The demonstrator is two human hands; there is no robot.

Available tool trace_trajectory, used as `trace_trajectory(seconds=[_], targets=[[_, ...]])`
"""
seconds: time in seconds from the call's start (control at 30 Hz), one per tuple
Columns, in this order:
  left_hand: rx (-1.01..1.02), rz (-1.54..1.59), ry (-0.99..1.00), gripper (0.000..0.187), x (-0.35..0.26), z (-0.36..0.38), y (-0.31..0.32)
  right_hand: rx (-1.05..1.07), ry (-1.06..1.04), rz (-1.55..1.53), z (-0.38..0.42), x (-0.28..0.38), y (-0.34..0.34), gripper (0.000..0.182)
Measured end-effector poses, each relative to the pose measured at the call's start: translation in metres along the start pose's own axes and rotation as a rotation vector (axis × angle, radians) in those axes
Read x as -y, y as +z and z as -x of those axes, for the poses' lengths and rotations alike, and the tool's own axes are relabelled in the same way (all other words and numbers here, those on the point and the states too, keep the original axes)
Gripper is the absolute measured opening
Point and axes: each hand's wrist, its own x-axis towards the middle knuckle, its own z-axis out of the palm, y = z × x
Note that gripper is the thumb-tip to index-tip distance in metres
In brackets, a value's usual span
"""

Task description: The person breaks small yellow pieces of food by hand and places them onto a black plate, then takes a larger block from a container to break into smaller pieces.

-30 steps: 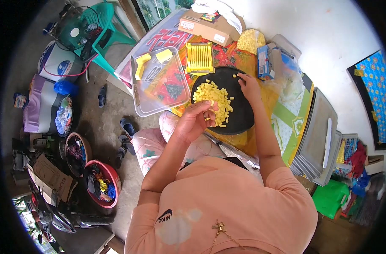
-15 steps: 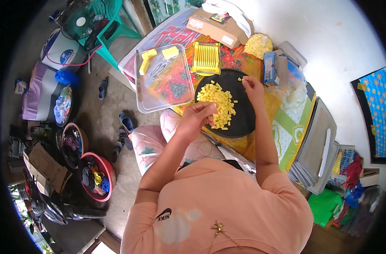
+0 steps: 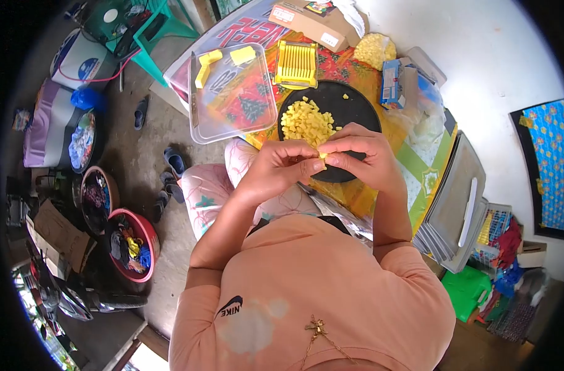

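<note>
My left hand (image 3: 285, 166) and my right hand (image 3: 367, 159) meet over the near edge of a round black tray (image 3: 362, 117). Their fingertips are pinched together around a small yellow piece (image 3: 322, 156), mostly covered by the fingers. Just beyond them on the tray lies a heap of small yellow chunks (image 3: 306, 120), and one loose chunk (image 3: 345, 96) sits apart near the far rim. Behind the tray stands a yellow slicer (image 3: 296, 63) with parallel bars. To its left, a clear plastic container (image 3: 198, 123) holds larger yellow blocks (image 3: 243, 55).
A cardboard box (image 3: 313, 25), a bag of yellow pieces (image 3: 375, 51) and a blue box (image 3: 391, 83) line the table's back. Stacked grey panels (image 3: 449, 216) lean at the right. Tubs of clothes (image 3: 149, 241) and slippers (image 3: 174, 162) are on the floor at left.
My right hand has come from the tray's far right side down to my left hand, and both now pinch one yellow piece. The view has shifted slightly.
</note>
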Motion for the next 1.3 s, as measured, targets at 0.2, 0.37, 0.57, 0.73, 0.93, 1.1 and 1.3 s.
trace_trajectory(seconds=[0.2,0.37,0.57,0.73,0.93,1.1,1.3], targets=[[0.052,0.157,-0.095,0.012,-0.001,0.004,0.0,0.053,-0.045,0.005,0.003,0.0,-0.001,0.019],[0.052,0.369,-0.234,0.019,0.003,0.002,-0.001,0.036,-0.06,0.046,0.006,0.003,0.0,0.026],[0.025,0.556,-0.288,0.023,0.006,-0.003,0.001,-0.123,-0.113,0.213,0.007,0.007,0.013,0.032],[0.058,0.618,-0.273,0.022,0.017,-0.004,-0.004,-0.139,-0.129,0.193,0.01,0.001,0.016,0.03],[0.069,0.533,-0.257,0.022,0.016,-0.006,-0.003,-0.13,-0.134,0.175,0.01,-0.002,0.015,0.029],[0.089,0.579,-0.247,0.027,0.008,-0.01,-0.004,-0.253,-0.119,0.148,0.012,-0.008,0.017,0.029],[0.027,0.499,-0.2,0.029,0.013,-0.012,0.0,-0.298,-0.103,0.12,0.01,-0.008,0.021,0.03]])
